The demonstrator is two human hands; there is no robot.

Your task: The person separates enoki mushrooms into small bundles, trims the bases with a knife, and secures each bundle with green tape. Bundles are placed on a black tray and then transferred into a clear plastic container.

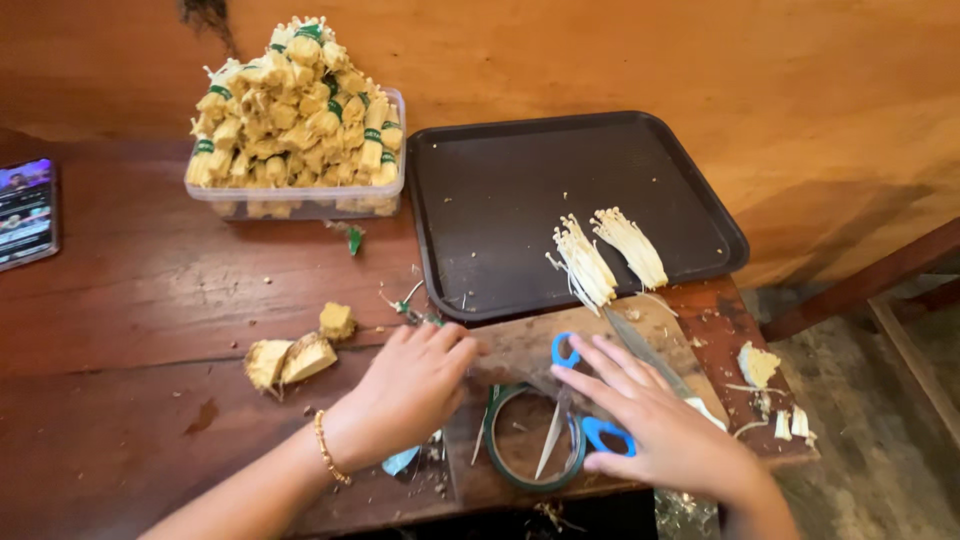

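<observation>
From the head camera, looking down on a dark red wooden table (150,290): the right hand (665,425) lies spread, fingers released and flat, over a pair of blue-handled scissors (580,410) that rests on a wooden cutting board (520,350); the fingers seem to press on the handles rather than pass through the loops, so it covers the scissors without truly gripping them. The blades point down across a roll of green tape (530,440) lying flat on the board. The left hand (415,385) rests loosely curled at the board's left edge, holding nothing that I can see.

The scissors look stiff and light, smooth plastic at the loops, sharp at the tips; the loops are the sound place to take them. A knife (640,350) lies just beside the right fingers, its blade toward the tray, an edge to mind. On the black tray (480,180) two enoki mushroom bundles (605,255) lie side by side near its front rim; they look soft, light and easily crushed, best taken round the stalks and not the caps. The clear tub (300,195) behind is heaped above its rim with tied bundles and would likely shed some if knocked.

Cut mushroom root ends (290,355) lie left of the left hand; a phone (25,210) sits at the far left; trimmings (770,390) lie close to the table's right edge, where the floor drops away. Bare room shows on the tray's back half and the table's left.
</observation>
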